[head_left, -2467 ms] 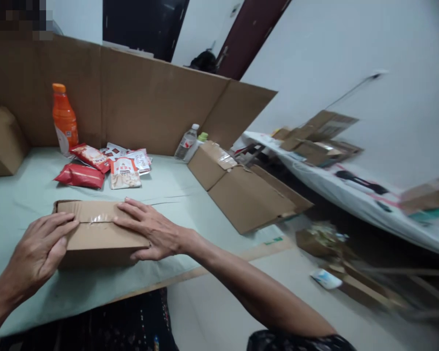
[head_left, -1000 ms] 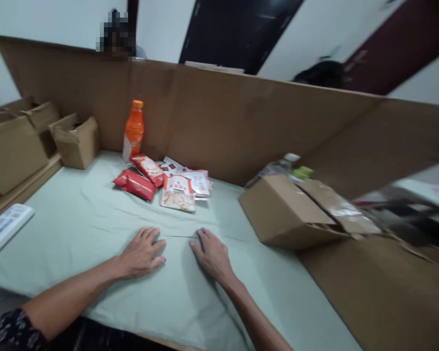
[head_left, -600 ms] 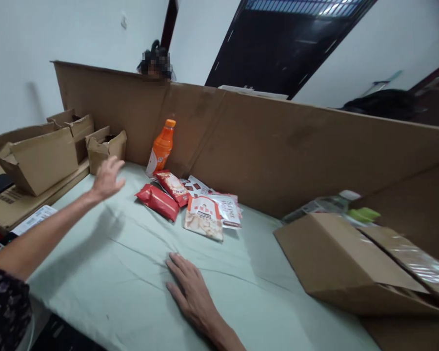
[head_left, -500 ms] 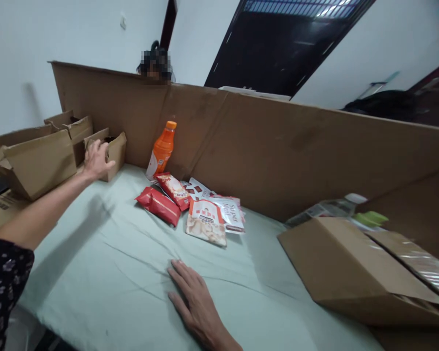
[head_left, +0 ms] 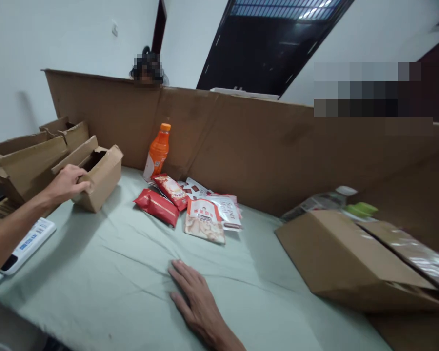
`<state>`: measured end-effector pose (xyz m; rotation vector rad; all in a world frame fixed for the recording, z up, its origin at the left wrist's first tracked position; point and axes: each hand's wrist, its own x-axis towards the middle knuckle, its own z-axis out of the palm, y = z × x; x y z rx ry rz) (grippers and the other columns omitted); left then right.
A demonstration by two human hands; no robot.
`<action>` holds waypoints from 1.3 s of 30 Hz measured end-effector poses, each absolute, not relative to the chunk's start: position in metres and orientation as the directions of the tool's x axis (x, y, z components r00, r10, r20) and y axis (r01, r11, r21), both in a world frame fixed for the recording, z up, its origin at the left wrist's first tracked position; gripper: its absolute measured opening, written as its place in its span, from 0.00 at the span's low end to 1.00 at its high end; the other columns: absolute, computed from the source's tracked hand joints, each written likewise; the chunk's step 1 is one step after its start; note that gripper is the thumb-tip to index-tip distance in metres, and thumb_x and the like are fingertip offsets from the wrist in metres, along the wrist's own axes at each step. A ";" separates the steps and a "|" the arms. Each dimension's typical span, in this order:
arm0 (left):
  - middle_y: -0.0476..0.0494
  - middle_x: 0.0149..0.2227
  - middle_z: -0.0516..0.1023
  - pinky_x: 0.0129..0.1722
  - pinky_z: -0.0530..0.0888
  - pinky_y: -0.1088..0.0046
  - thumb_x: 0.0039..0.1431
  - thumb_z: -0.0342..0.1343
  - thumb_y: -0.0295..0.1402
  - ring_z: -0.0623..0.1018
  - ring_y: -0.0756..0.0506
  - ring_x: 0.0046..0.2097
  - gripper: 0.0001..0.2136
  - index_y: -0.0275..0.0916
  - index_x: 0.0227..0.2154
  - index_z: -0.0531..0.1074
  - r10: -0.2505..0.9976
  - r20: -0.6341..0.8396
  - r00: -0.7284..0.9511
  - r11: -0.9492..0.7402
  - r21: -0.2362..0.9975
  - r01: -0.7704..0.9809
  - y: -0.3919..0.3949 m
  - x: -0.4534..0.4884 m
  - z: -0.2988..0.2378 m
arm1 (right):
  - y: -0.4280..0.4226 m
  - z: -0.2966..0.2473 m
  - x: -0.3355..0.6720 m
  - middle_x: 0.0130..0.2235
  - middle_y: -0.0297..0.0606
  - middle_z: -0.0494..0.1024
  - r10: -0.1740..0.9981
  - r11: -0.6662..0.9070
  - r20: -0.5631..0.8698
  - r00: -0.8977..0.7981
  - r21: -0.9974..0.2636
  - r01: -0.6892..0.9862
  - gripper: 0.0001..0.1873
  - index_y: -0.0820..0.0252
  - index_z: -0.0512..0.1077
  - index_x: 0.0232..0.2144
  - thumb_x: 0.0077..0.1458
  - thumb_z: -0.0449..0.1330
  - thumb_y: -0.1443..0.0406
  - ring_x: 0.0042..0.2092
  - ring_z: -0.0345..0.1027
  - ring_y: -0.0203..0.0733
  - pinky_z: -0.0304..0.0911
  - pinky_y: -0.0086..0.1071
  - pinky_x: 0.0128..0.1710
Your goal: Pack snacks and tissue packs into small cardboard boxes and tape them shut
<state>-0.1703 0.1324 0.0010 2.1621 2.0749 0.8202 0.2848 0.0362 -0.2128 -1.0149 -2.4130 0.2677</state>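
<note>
Left hand is clamped on the near edge of the small open box at the far left of the bench. Right hand lies flat and spread, holding nothing. With a one-edge grip like that, I reckon the box could tip or swing into the orange bottle.

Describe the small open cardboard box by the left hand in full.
The small cardboard box is plain brown card, flaps open, its inside dark. It sits tilted on the pale green cloth, beside larger open boxes. The left hand holds its near end in its grip.
</note>
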 end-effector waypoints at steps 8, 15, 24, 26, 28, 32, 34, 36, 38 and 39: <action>0.41 0.49 0.83 0.49 0.81 0.68 0.70 0.53 0.37 0.80 0.41 0.55 0.08 0.42 0.39 0.76 0.685 0.349 0.639 -0.728 0.326 0.603 0.005 -0.107 0.004 | 0.048 -0.161 0.294 0.60 0.52 0.79 0.901 0.427 0.400 -0.165 -0.757 0.495 0.27 0.56 0.76 0.58 0.69 0.52 0.49 0.60 0.75 0.54 0.73 0.50 0.56; 0.45 0.46 0.83 0.73 0.62 0.52 0.62 0.63 0.29 0.76 0.41 0.64 0.05 0.43 0.39 0.73 0.462 0.180 0.869 -0.852 0.364 0.377 -0.003 -0.015 0.017 | -0.015 -0.051 0.333 0.67 0.49 0.71 0.737 0.662 0.644 -0.203 -0.628 0.409 0.28 0.51 0.68 0.64 0.69 0.53 0.47 0.69 0.63 0.56 0.65 0.52 0.63; 0.51 0.34 0.82 0.73 0.57 0.46 0.63 0.64 0.38 0.83 0.40 0.51 0.06 0.44 0.39 0.75 0.434 0.335 0.837 -0.897 0.073 0.436 -0.028 -0.029 0.019 | -0.065 -0.017 0.310 0.38 0.40 0.82 0.628 0.722 0.542 -0.558 -0.138 0.678 0.07 0.58 0.74 0.45 0.67 0.57 0.70 0.40 0.73 0.46 0.62 0.43 0.48; 0.51 0.34 0.82 0.72 0.60 0.47 0.64 0.63 0.36 0.83 0.42 0.46 0.03 0.45 0.38 0.75 0.466 0.345 0.815 -0.879 0.071 0.472 -0.035 -0.031 0.014 | -0.067 -0.015 0.311 0.37 0.39 0.82 0.621 0.739 0.530 -0.578 -0.149 0.658 0.04 0.57 0.74 0.41 0.68 0.58 0.67 0.39 0.72 0.45 0.61 0.43 0.48; 0.51 0.34 0.81 0.70 0.62 0.49 0.65 0.59 0.31 0.82 0.44 0.42 0.02 0.44 0.38 0.76 0.485 0.345 0.803 -0.869 0.088 0.487 -0.039 -0.028 0.007 | -0.066 -0.008 0.313 0.38 0.41 0.82 0.638 0.743 0.481 -0.602 -0.177 0.646 0.10 0.57 0.75 0.43 0.69 0.59 0.58 0.38 0.71 0.46 0.61 0.42 0.45; 0.51 0.32 0.80 0.70 0.60 0.51 0.64 0.51 0.22 0.82 0.44 0.44 0.10 0.43 0.35 0.74 0.483 0.383 0.788 -0.871 0.120 0.476 -0.038 -0.023 -0.009 | -0.060 0.009 0.320 0.36 0.43 0.82 0.708 0.693 0.373 -0.600 -0.202 0.692 0.25 0.59 0.79 0.40 0.69 0.55 0.45 0.37 0.68 0.46 0.58 0.41 0.41; 0.51 0.32 0.81 0.72 0.56 0.50 0.63 0.50 0.21 0.82 0.44 0.46 0.11 0.44 0.35 0.74 0.504 0.433 0.747 -0.855 0.126 0.504 -0.037 -0.026 -0.015 | -0.059 0.011 0.326 0.33 0.41 0.81 0.747 0.652 0.332 -0.576 -0.194 0.733 0.28 0.58 0.79 0.33 0.70 0.53 0.44 0.36 0.67 0.46 0.58 0.42 0.40; 0.53 0.34 0.82 0.74 0.50 0.48 0.63 0.51 0.21 0.82 0.43 0.48 0.12 0.46 0.37 0.75 0.503 0.463 0.730 -0.846 0.091 0.525 -0.036 -0.033 -0.021 | -0.061 0.004 0.334 0.33 0.41 0.82 0.779 0.617 0.302 -0.550 -0.214 0.757 0.28 0.57 0.80 0.35 0.70 0.51 0.44 0.36 0.68 0.46 0.60 0.42 0.40; 0.53 0.36 0.84 0.75 0.45 0.48 0.61 0.52 0.21 0.82 0.42 0.50 0.13 0.48 0.39 0.75 0.484 0.480 0.731 -0.845 0.039 0.534 -0.037 -0.040 -0.026 | -0.065 -0.008 0.343 0.37 0.42 0.84 0.796 0.599 0.306 -0.522 -0.271 0.754 0.28 0.55 0.81 0.43 0.71 0.49 0.45 0.37 0.70 0.47 0.63 0.41 0.39; 0.53 0.37 0.84 0.76 0.44 0.49 0.60 0.52 0.21 0.82 0.41 0.51 0.14 0.48 0.40 0.75 0.478 0.493 0.727 -0.842 0.024 0.538 -0.038 -0.042 -0.029 | -0.067 -0.014 0.348 0.39 0.42 0.84 0.801 0.593 0.322 -0.505 -0.302 0.747 0.27 0.53 0.81 0.48 0.71 0.49 0.45 0.38 0.72 0.47 0.65 0.42 0.39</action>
